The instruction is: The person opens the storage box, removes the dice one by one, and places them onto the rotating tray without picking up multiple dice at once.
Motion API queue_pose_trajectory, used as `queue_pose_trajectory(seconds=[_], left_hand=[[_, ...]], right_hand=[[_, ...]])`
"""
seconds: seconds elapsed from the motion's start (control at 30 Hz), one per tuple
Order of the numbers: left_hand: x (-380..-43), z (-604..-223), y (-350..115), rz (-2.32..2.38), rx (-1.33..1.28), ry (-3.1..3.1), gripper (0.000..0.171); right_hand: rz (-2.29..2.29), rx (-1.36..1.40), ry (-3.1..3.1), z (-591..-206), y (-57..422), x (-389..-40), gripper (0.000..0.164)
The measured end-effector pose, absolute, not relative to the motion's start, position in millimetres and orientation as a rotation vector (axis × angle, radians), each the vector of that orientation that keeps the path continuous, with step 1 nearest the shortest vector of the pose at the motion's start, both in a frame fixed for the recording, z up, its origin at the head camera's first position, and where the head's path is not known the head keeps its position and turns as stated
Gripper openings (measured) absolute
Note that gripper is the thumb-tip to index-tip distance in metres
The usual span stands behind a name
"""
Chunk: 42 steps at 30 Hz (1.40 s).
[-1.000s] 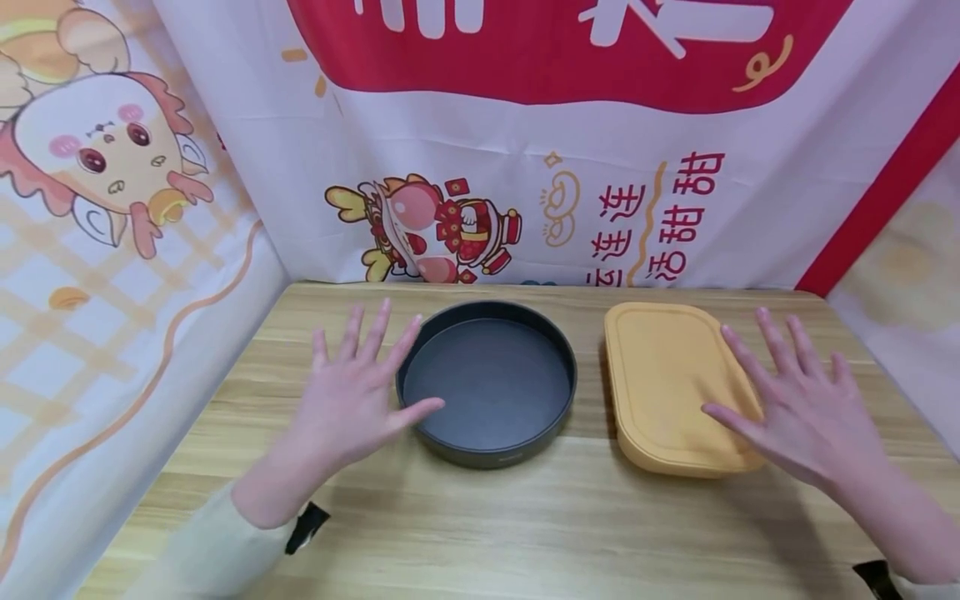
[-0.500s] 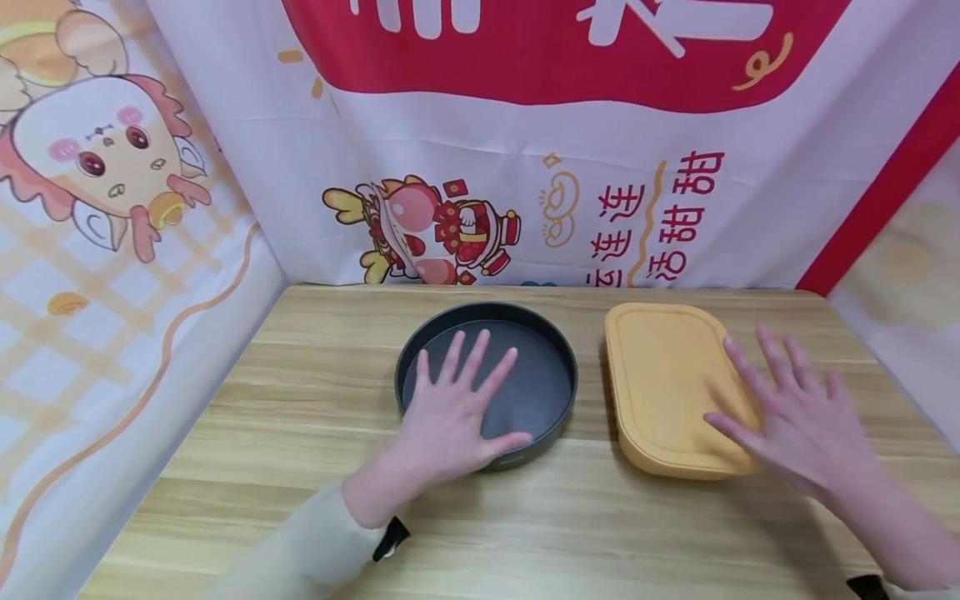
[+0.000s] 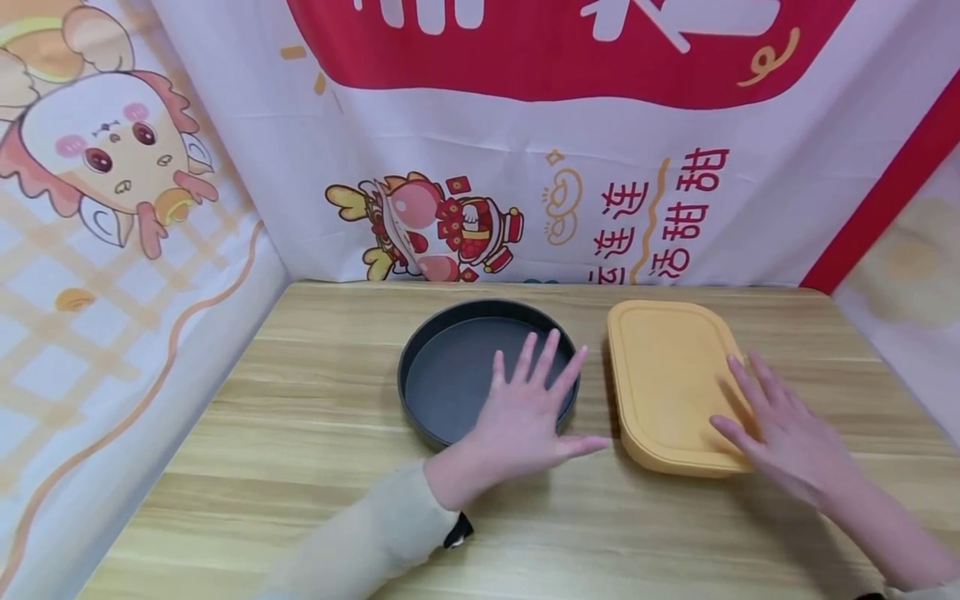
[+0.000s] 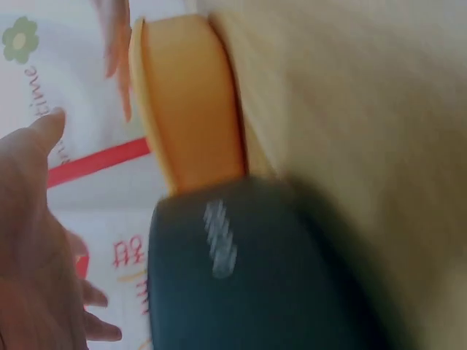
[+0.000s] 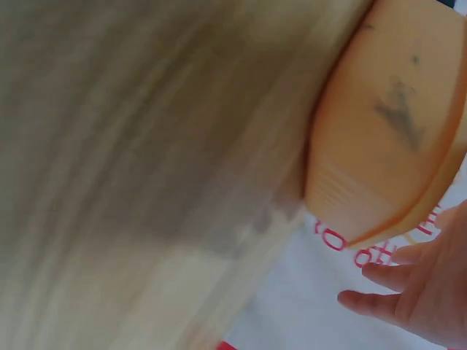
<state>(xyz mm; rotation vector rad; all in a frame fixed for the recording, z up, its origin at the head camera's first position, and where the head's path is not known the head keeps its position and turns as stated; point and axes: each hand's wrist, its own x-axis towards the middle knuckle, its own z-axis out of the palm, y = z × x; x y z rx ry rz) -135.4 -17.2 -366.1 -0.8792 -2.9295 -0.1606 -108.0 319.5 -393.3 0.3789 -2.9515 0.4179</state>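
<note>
A round dark grey pan point(image 3: 457, 367) with a low wall rests on the wooden table, its handle not seen. To its right lies a lidded yellow-orange food container point(image 3: 671, 375). My left hand point(image 3: 521, 417) is spread wide above the pan's right front rim, thumb pointing toward the container. Over the container's right front side my right hand point(image 3: 787, 433) hovers, fingers apart. Neither hand holds anything. The left wrist view shows the pan's outer wall point(image 4: 219, 284) with the container point(image 4: 193, 95) behind it. In the right wrist view the container's side point(image 5: 387, 124) stands beside my fingers.
The wooden table point(image 3: 300, 400) runs back to a white hanging cloth point(image 3: 300, 208) with red print. Another patterned cloth point(image 3: 90, 333) borders the left side. The two vessels stand a short gap apart.
My left hand has moved right, from the pan's left side across to its right front rim. My right hand has shifted slightly toward me. The pan and container stay put.
</note>
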Motion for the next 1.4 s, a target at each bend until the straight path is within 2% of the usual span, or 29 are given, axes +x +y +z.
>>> queue_pose_trajectory(seconds=[0.33,0.6,0.9,1.2,1.4], left_hand=[[-118.8,-384.2,36.7,-0.789,-0.980,-2.929,0.115],[-125.2,-400.8,49.8,-1.203,-0.882,-2.944,0.119],[-127.9,-409.3,56.4,-1.351,-0.886,-2.912,0.111],[-130.9,-409.4,57.1,-1.368,-0.868,-2.900,0.105],[-128.6,-412.6,57.1,-1.383,-0.831,-2.914,0.105]], right_hand=[[0.841,0.348,-2.903,-407.6,333.2,-99.9,0.078],[1.175,0.264,-2.875,-412.3,333.6,-99.2,0.082],[1.470,0.160,-2.794,-422.8,334.8,-97.4,0.078],[1.512,0.127,-2.683,-428.9,331.7,-98.1,0.073],[1.693,0.077,-2.489,-432.3,327.8,-98.6,0.063]])
